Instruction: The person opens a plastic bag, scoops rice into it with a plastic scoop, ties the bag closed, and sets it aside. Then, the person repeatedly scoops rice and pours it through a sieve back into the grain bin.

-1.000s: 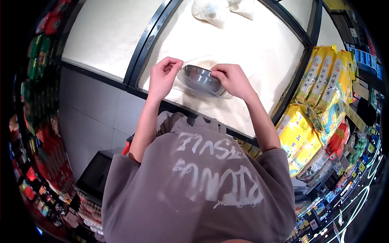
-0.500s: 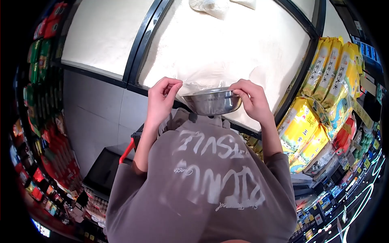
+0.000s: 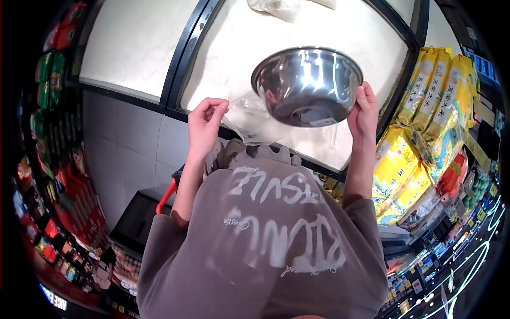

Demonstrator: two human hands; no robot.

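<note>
A shiny stainless steel bowl (image 3: 313,87) is raised above the bin, tilted so that its outer side and base face me. My right hand (image 3: 364,111) is closed on its rim at the right. With fingers pinched together, my left hand (image 3: 207,125) holds the edge of a clear plastic bag (image 3: 252,125). The bag hangs limp to the right of those fingers, partly behind and below the bowl. Under both lies a bin filled with a white, rice-like grain (image 3: 228,58); the bowl covers part of it, and I cannot see into the bowl.
Filled clear bags (image 3: 276,6) lie on the grain at the far side. Dark frames (image 3: 183,53) divide the bins. Yellow rice packs (image 3: 425,95) are stacked at the right. A black basket (image 3: 141,220) with a red handle stands at the lower left, near packed shelves (image 3: 53,133).
The bowl has moved up, away from my body, and tipped, carried by my right hand. My left hand has shifted slightly left, and the bag now hangs apart from the bowl's rim.
</note>
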